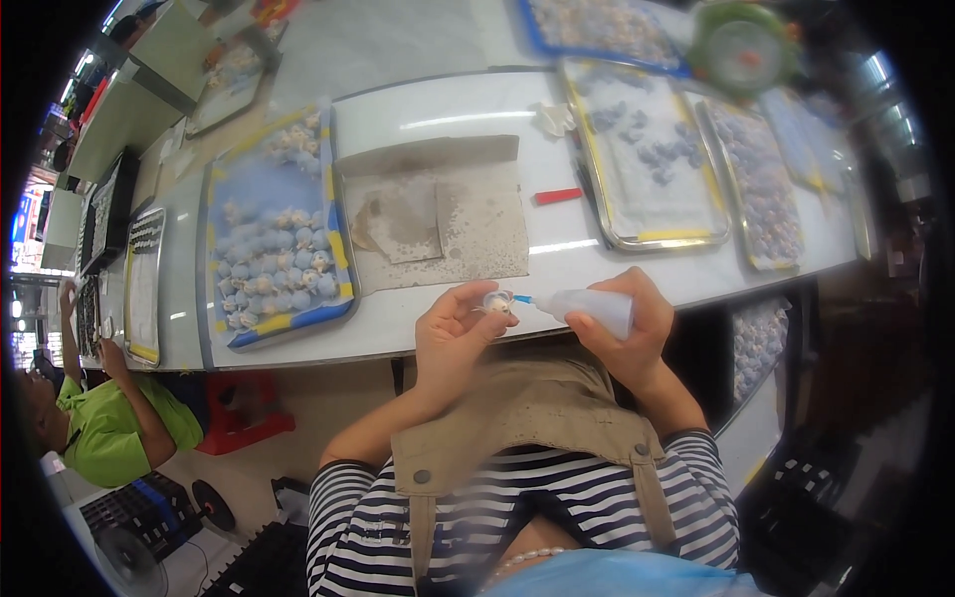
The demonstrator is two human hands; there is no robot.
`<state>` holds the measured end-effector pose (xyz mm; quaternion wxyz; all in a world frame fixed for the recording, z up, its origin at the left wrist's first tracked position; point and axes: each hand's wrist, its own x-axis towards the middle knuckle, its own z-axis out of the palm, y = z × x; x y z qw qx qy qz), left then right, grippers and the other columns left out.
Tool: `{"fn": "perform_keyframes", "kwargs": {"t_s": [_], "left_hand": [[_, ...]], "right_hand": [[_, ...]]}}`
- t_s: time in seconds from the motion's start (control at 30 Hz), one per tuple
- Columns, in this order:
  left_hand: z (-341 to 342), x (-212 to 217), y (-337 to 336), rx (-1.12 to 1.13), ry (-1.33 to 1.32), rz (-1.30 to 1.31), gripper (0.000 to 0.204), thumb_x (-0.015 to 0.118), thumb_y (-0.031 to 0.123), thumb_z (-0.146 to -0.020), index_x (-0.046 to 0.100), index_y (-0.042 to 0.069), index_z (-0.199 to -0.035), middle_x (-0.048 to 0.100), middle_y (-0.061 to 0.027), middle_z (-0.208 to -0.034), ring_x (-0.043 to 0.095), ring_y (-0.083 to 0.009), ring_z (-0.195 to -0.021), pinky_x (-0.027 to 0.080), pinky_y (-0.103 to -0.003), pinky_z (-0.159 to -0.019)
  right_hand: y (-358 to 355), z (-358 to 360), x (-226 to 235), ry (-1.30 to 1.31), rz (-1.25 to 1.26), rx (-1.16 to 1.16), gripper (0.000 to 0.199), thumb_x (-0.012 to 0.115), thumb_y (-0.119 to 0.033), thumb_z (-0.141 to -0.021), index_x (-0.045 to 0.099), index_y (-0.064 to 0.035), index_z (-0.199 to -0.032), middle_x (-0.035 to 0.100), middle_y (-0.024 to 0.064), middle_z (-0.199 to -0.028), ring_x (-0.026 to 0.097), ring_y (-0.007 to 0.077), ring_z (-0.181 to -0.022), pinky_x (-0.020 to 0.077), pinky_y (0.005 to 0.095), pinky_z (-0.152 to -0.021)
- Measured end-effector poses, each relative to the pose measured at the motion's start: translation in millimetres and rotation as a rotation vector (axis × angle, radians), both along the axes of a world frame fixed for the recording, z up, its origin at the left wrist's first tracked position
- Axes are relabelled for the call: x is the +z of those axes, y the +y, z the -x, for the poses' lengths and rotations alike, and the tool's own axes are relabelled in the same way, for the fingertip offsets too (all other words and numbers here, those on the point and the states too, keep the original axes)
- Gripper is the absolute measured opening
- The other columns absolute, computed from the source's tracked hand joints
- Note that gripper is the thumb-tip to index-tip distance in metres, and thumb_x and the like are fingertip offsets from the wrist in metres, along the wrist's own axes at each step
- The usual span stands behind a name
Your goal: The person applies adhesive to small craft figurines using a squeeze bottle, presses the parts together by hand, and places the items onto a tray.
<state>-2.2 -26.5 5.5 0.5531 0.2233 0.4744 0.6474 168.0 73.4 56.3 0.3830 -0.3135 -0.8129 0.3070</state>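
Between the thumb and fingers of my left hand [456, 333] is a small round white figure part [497, 301], held just over the table's front edge. My right hand [631, 320] grips a translucent white squeeze bottle [595, 310] laid nearly level. Its thin blue tip [523, 298] points left and reaches the part or stops very close to it; I cannot tell which. Ahead of my hands lies a stained cardboard sheet [484, 239] with a smaller cardboard piece [408, 221] on it.
To the left stands a blue-and-yellow-edged tray [345, 261] with many pale blue and white parts. A red block [558, 196] lies right of the cardboard. Metal trays [665, 242] of parts line the right. A green round scale [744, 50] is at the back. A co-worker in green [114, 430] sits far left.
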Motion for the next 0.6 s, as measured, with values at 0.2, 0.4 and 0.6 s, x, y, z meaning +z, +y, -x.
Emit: {"fn": "perform_keyframes", "kwargs": {"t_s": [0.2,0.4,0.6], "left_hand": [[8,0,-2,0.009,-0.010,0.020,0.030,0.057,0.004,-0.082,0.048,-0.002,-0.110,0.059,-0.0113,-0.100,0.060,-0.0159,-0.085,0.047,-0.024,-0.072],[18,2,-11,0.074,-0.004,-0.134,0.030,0.056,0.000,-0.081,0.048,0.000,-0.111,0.056,-0.0140,-0.108,0.059,-0.0180,-0.088,0.047,-0.024,-0.072],[38,19,-18,0.037,-0.054,-0.258,0.032,0.055,-0.003,-0.080,0.047,-0.001,-0.111,0.055,-0.0157,-0.110,0.059,-0.0190,-0.089,0.048,-0.025,-0.074]], "right_hand": [[3,5,-9,0.088,0.066,0.017,0.026,0.071,-0.014,-0.070,0.054,-0.0007,-0.084,0.055,0.0057,-0.073,0.051,0.0107,-0.062,0.0415,0.0216,-0.057],[26,58,-57,0.086,0.374,-0.174,0.026,0.062,-0.018,-0.078,0.049,-0.0021,-0.095,0.055,0.0106,-0.078,0.055,0.0207,-0.072,0.0437,0.0301,-0.065],[34,99,-84,-0.090,0.208,-0.094,0.014,0.057,-0.012,-0.082,0.053,-0.0047,-0.093,0.054,0.0059,-0.077,0.051,0.0158,-0.073,0.0407,0.0272,-0.065]]}}
